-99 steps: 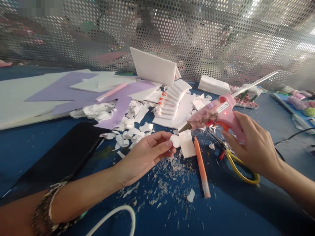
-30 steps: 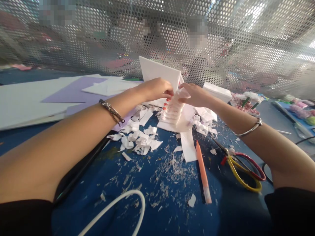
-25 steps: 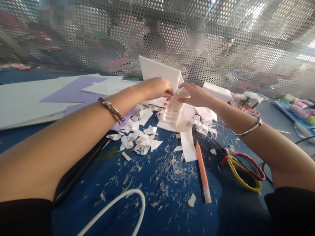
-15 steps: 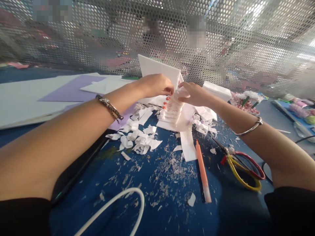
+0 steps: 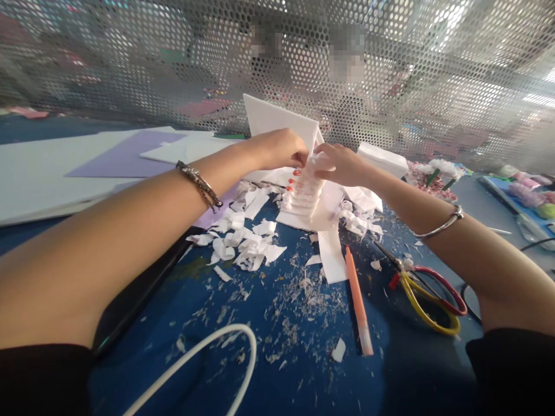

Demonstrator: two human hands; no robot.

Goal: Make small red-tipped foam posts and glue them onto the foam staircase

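A small white foam staircase model (image 5: 304, 195) with red dots down its left side stands on a white base. Both my hands meet at its top step. My left hand (image 5: 281, 148) is closed in a pinch at the top left of the stairs. My right hand (image 5: 340, 164) is curled and presses a small white piece against the top step. What my left fingertips pinch is too small to name. A folded white foam board (image 5: 277, 118) stands just behind the hands.
White paper scraps (image 5: 243, 242) and shavings litter the blue table. An orange pen (image 5: 358, 297), yellow-and-red scissors (image 5: 427, 292), a white strip (image 5: 333, 257), a white cable (image 5: 208, 358), a black sheet (image 5: 130, 294) and white and lilac boards (image 5: 87, 167) lie around. A perforated metal screen (image 5: 390, 75) closes the back.
Since 3.3 s ago my right hand put down the pink glue gun and my left carried the white piece to the staircase. Over the last second both hands stay pinched at the top step.
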